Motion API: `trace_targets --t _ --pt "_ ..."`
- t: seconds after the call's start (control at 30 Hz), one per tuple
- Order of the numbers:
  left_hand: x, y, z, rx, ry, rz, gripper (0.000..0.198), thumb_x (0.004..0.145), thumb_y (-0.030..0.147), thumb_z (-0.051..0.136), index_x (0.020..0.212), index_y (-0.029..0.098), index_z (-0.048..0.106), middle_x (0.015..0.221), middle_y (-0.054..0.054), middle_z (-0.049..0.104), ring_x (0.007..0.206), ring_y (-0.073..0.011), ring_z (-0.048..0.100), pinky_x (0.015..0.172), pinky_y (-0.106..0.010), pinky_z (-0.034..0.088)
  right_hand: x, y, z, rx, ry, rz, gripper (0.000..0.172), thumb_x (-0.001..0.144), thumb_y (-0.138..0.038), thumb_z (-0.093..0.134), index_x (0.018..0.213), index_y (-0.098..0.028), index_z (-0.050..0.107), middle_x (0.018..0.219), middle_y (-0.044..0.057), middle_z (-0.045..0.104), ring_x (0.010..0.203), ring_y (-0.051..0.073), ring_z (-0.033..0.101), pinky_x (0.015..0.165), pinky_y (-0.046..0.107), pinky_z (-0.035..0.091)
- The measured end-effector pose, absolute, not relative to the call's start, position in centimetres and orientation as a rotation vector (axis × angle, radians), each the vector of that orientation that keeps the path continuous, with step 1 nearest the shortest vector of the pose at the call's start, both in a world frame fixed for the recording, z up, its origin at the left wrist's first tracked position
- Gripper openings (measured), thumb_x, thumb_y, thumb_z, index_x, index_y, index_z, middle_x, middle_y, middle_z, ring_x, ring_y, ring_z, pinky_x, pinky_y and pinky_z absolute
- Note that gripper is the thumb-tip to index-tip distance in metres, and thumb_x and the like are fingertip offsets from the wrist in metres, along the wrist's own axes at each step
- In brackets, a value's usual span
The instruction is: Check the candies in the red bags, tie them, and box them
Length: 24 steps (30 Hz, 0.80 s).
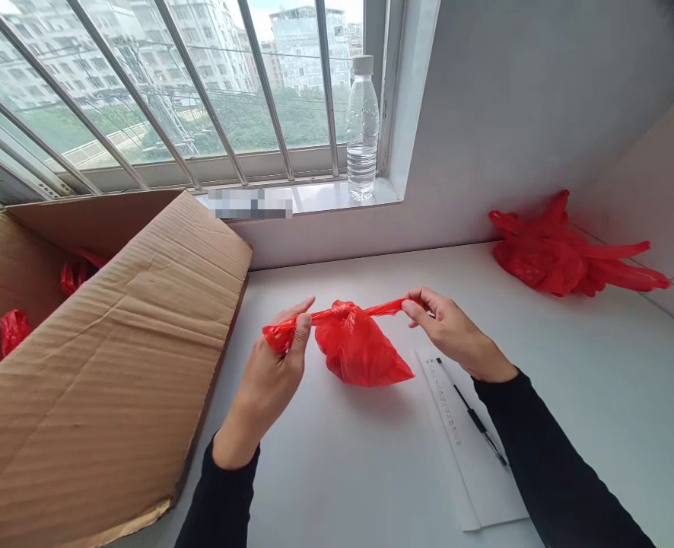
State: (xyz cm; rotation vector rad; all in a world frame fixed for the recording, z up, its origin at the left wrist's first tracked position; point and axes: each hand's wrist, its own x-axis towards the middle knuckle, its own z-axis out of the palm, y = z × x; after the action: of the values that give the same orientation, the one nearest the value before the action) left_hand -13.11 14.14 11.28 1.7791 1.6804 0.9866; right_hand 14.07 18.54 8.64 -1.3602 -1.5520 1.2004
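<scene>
A filled red plastic bag point(360, 352) hangs at or just above the white tabletop, its neck gathered into a twist or knot. My left hand point(277, 369) pinches one handle of it between thumb and fingers, the loose end poking out beyond the thumb. On the other side, my right hand point(443, 327) grips the opposite handle with its fingertips. Both handles are stretched out sideways from the knot. What the bag contains is hidden.
At left stands an open cardboard box point(143, 327) with red bags inside. More red bags point(559, 251) lie at the back right. A pen point(479, 422) rests on a notepad point(485, 495) near my right forearm. On the sill stands a water bottle point(363, 137) beside the barred window.
</scene>
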Motion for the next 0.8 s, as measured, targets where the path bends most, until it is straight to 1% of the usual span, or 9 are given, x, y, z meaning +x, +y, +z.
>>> trace_targets --t 0.1,0.17,0.2,0.3,0.4,0.47,0.57,0.73,0.8 --pt "-10.3 14.0 10.1 1.947 1.587 0.981 0.05 0.107 0.047 0.042 0.153 0.03 0.049 0.162 -0.001 0.047 0.154 -0.0213 0.035 0.125 -0.041 0.035 11.7 17.9 7.8 -1.338 -1.466 1.147 0.032 0.103 -0.055 0.042 0.111 -0.027 0.055 0.116 0.003 0.063 0.105 0.022 0.06 0.088 0.037 0.047" --pt "-8.9 14.3 8.4 2.046 1.589 0.938 0.049 0.108 0.042 0.04 0.155 0.03 0.046 0.164 -0.002 0.044 0.157 -0.0216 0.03 0.126 -0.044 0.034 9.8 17.5 6.6 -1.322 -1.432 1.135 0.033 0.105 -0.054 0.037 0.115 -0.027 0.051 0.128 0.006 0.061 0.118 0.023 0.058 0.101 0.041 0.045" --pt "-8.4 14.6 7.2 2.07 1.608 0.917 0.048 0.108 0.038 0.038 0.155 0.028 0.046 0.163 -0.004 0.045 0.156 -0.0226 0.031 0.126 -0.047 0.034 8.9 17.3 5.9 -1.318 -1.426 1.132 0.032 0.105 -0.053 0.035 0.115 -0.026 0.049 0.132 0.008 0.06 0.123 0.024 0.057 0.105 0.043 0.044" --pt "-7.4 15.4 3.0 2.102 1.647 0.852 0.046 0.106 0.027 0.038 0.149 0.02 0.053 0.156 -0.01 0.053 0.152 -0.0274 0.04 0.125 -0.054 0.035 6.3 16.8 3.3 -1.309 -1.451 1.12 0.022 0.104 -0.044 0.035 0.106 -0.025 0.047 0.129 0.012 0.061 0.125 0.027 0.056 0.107 0.047 0.045" --pt "-6.7 15.3 -0.2 2.132 1.709 0.836 0.051 0.102 0.021 0.043 0.152 0.017 0.051 0.163 -0.012 0.043 0.156 -0.0318 0.029 0.128 -0.061 0.023 4.8 16.5 1.1 -1.306 -1.498 1.082 0.014 0.103 -0.038 0.039 0.104 -0.026 0.046 0.126 0.012 0.061 0.132 0.029 0.05 0.111 0.051 0.041" --pt "-6.4 15.0 -1.0 2.141 1.729 0.843 0.052 0.102 0.021 0.045 0.154 0.018 0.048 0.166 -0.011 0.038 0.158 -0.0317 0.023 0.129 -0.061 0.018 4.5 16.4 0.2 -1.305 -1.516 1.07 0.012 0.102 -0.037 0.04 0.106 -0.026 0.046 0.127 0.011 0.06 0.133 0.029 0.048 0.113 0.053 0.039" --pt "-6.3 14.7 -1.1 2.144 1.714 0.853 0.052 0.102 0.024 0.046 0.154 0.018 0.049 0.163 -0.011 0.042 0.157 -0.0321 0.028 0.129 -0.06 0.021 4.4 16.3 -0.3 -1.301 -1.512 1.093 0.012 0.104 -0.037 0.039 0.105 -0.027 0.045 0.123 0.009 0.061 0.125 0.029 0.054 0.11 0.053 0.042" --pt "-6.6 14.8 -0.9 2.09 1.661 0.935 0.048 0.099 0.027 0.053 0.146 0.021 0.058 0.16 -0.011 0.048 0.154 -0.0342 0.034 0.128 -0.061 0.022 4.1 16.1 -0.4 -1.29 -1.446 1.13 0.014 0.104 -0.04 0.04 0.107 -0.027 0.046 0.122 0.009 0.06 0.127 0.029 0.052 0.112 0.055 0.04" --pt "-6.7 14.7 -0.6 2.03 1.644 0.994 0.043 0.101 0.027 0.051 0.142 0.023 0.062 0.156 -0.01 0.053 0.151 -0.0324 0.04 0.127 -0.06 0.027 4.0 15.9 0.1 -1.283 -1.4 1.13 0.016 0.104 -0.042 0.042 0.103 -0.027 0.047 0.117 0.009 0.061 0.129 0.03 0.051 0.11 0.054 0.041"
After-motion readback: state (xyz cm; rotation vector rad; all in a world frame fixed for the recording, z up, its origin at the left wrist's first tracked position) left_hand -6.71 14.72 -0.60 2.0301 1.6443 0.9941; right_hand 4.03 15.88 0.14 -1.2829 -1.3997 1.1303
